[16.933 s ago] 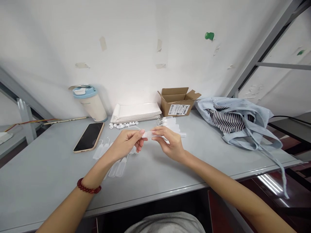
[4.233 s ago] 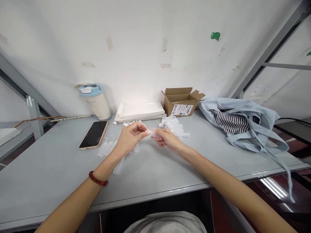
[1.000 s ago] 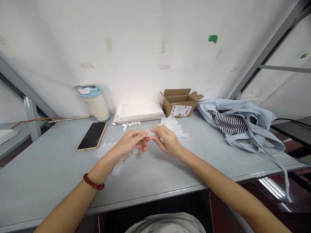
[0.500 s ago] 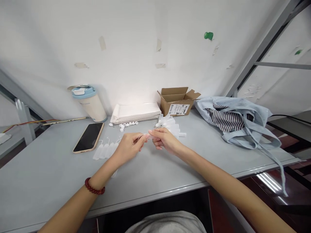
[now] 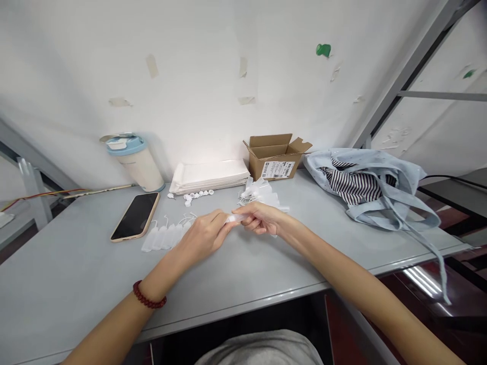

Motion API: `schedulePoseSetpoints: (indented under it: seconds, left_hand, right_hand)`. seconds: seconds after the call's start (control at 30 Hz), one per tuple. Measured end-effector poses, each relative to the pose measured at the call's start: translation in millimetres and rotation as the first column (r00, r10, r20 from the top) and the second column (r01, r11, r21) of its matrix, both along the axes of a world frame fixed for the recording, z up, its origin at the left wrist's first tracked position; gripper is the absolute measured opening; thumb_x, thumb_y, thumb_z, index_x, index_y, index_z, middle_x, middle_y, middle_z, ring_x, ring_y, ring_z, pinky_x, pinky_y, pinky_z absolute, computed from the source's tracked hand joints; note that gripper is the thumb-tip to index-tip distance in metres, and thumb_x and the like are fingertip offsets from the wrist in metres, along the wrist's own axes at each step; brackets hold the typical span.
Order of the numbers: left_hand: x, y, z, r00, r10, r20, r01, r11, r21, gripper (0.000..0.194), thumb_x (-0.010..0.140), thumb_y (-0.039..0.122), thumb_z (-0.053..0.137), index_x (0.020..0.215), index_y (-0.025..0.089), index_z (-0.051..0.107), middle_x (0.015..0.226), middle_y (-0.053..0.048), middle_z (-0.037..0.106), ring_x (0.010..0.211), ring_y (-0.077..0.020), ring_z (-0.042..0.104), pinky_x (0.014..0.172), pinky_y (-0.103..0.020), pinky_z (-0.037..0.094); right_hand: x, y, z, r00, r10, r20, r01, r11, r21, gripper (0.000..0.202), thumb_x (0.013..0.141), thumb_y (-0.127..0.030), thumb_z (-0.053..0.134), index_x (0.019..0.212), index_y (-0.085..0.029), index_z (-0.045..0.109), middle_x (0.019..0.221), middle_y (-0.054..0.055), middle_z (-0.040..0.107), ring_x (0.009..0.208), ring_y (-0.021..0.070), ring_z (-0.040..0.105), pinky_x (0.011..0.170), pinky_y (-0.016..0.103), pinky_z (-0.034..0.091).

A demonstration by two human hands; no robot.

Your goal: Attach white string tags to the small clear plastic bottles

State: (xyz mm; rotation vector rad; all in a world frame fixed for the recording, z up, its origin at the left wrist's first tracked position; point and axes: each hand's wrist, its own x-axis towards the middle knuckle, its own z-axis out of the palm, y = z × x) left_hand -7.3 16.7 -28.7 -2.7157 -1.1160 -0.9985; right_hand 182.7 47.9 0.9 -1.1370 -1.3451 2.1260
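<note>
Both my hands meet above the middle of the table on a small translucent plastic tube [image 5: 237, 218]. My left hand [image 5: 204, 233] pinches its whitish left end, and my right hand [image 5: 262, 218] grips the other end with curled fingers. Close to my left wrist, several similar translucent tubes with thin white strings [image 5: 162, 237] lie side by side. Behind my right hand is a fanned group of translucent pieces [image 5: 262, 190], also with strings. Small white caps [image 5: 198, 194] form a loose row beyond my hands.
A phone [image 5: 136, 217] and a cream tumbler with a blue lid [image 5: 140, 165] stand at the left. Against the wall are a stack of white envelopes or sheets [image 5: 209, 174] and an open cardboard box [image 5: 279, 167]. A light blue cloth bag [image 5: 365, 177] lies at the right.
The hands have drawn slightly apart, so more of the tube shows between them. My left hand has turned more palm-down. The whole view has shifted slightly.
</note>
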Motion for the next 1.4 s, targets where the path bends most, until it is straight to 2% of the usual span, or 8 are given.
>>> schedulePoseSetpoints:
  seconds: [0.23, 0.5, 0.57, 0.7, 0.77, 1.07, 1.23, 1.4]
  left_hand:
    - [-0.1, 1.4, 16.4, 0.966, 0.135, 0.221, 0.028, 0.795, -0.606, 0.042, 0.093, 0.045, 0.039, 0.064, 0.018, 0.051, 0.056, 0.002, 0.052, 0.052, -0.0109, 0.046, 0.051, -0.022, 0.036]
    - [-4.6, 6.7, 18.9, 0.96, 0.163, 0.226, 0.016, 0.778, -0.628, 0.033, 0.085, 0.047, 0.049, 0.076, 0.018, 0.06, 0.06, 0.003, 0.052, 0.056, -0.012, 0.046, 0.054, -0.023, 0.037]
    - [-14.1, 14.1, 22.8, 0.952, 0.202, 0.231, 0.004, 0.744, -0.668, 0.034, 0.082, 0.049, 0.052, 0.085, 0.018, 0.064, 0.069, 0.0, 0.06, 0.063, -0.0146, 0.052, 0.059, -0.025, 0.042]
    - [-43.0, 32.8, 27.7, 0.921, 0.377, 0.097, -0.242, 0.75, -0.616, 0.033, 0.076, 0.048, 0.052, 0.076, 0.018, 0.065, 0.075, -0.005, 0.067, 0.07, -0.0208, 0.058, 0.067, -0.031, 0.045]
    - [-57.2, 41.6, 26.5, 0.898, 0.435, 0.058, -0.326, 0.75, -0.576, 0.031, 0.074, 0.046, 0.05, 0.073, 0.019, 0.065, 0.076, -0.006, 0.069, 0.073, -0.0241, 0.06, 0.07, -0.034, 0.045]
    - [-88.3, 64.9, 9.4, 0.829, 0.548, -0.109, -0.539, 0.733, -0.414, 0.03, 0.075, 0.033, 0.042, 0.085, 0.02, 0.067, 0.091, -0.01, 0.071, 0.089, -0.0298, 0.062, 0.084, -0.039, 0.044]
    - [-92.3, 72.2, -0.6, 0.865, 0.464, -0.188, -0.501, 0.8, -0.33, 0.036, 0.078, 0.028, 0.042, 0.102, 0.022, 0.068, 0.099, -0.012, 0.069, 0.094, -0.0309, 0.062, 0.09, -0.044, 0.043]
    - [-91.4, 74.3, -10.0, 0.86, 0.463, -0.214, -0.51, 0.799, -0.32, 0.037, 0.077, 0.029, 0.046, 0.104, 0.016, 0.068, 0.101, -0.013, 0.069, 0.097, -0.0296, 0.062, 0.089, -0.041, 0.045]
  right_hand:
    - [-11.4, -8.7, -6.7, 0.981, -0.193, -0.008, 0.174, 0.863, 0.474, 0.039, 0.083, -0.043, 0.057, 0.057, -0.018, 0.042, 0.047, -0.009, 0.025, 0.04, 0.0049, 0.027, 0.037, 0.018, 0.028]
    - [-13.1, -3.9, -13.3, 0.969, -0.243, 0.042, 0.175, 0.797, 0.579, 0.035, 0.082, -0.05, 0.056, 0.068, -0.018, 0.049, 0.049, -0.008, 0.035, 0.043, 0.0074, 0.036, 0.043, 0.021, 0.032]
    - [-9.2, 3.4, -15.3, 0.936, -0.347, 0.065, 0.203, 0.68, 0.705, 0.031, 0.085, -0.049, 0.052, 0.08, -0.018, 0.056, 0.055, -0.005, 0.045, 0.048, 0.0101, 0.043, 0.048, 0.023, 0.036]
    - [10.5, 31.6, -21.1, 0.775, -0.63, 0.043, 0.125, 0.219, 0.968, 0.026, 0.09, -0.037, 0.045, 0.1, -0.017, 0.06, 0.095, 0.008, 0.063, 0.081, 0.0181, 0.058, 0.074, 0.031, 0.044]
    - [22.2, 47.1, -24.2, 0.708, -0.702, 0.074, 0.019, 0.124, 0.992, 0.031, 0.092, -0.032, 0.039, 0.109, -0.015, 0.058, 0.106, 0.012, 0.061, 0.093, 0.0217, 0.057, 0.084, 0.035, 0.043]
    - [38.2, 68.0, -30.8, 0.529, -0.778, 0.339, -0.255, 0.235, 0.938, 0.031, 0.092, -0.021, 0.039, 0.114, -0.019, 0.061, 0.113, 0.014, 0.061, 0.107, 0.0302, 0.051, 0.089, 0.045, 0.036]
    - [28.3, 52.0, -26.4, 0.487, -0.827, 0.281, -0.263, 0.168, 0.95, 0.033, 0.092, -0.027, 0.045, 0.12, -0.013, 0.056, 0.122, 0.019, 0.052, 0.112, 0.033, 0.047, 0.09, 0.047, 0.037]
    - [-9.7, 15.8, -28.7, 0.731, -0.609, 0.307, -0.31, 0.104, 0.945, 0.03, 0.093, -0.024, 0.043, 0.119, -0.014, 0.055, 0.119, 0.018, 0.051, 0.11, 0.0283, 0.048, 0.09, 0.042, 0.039]
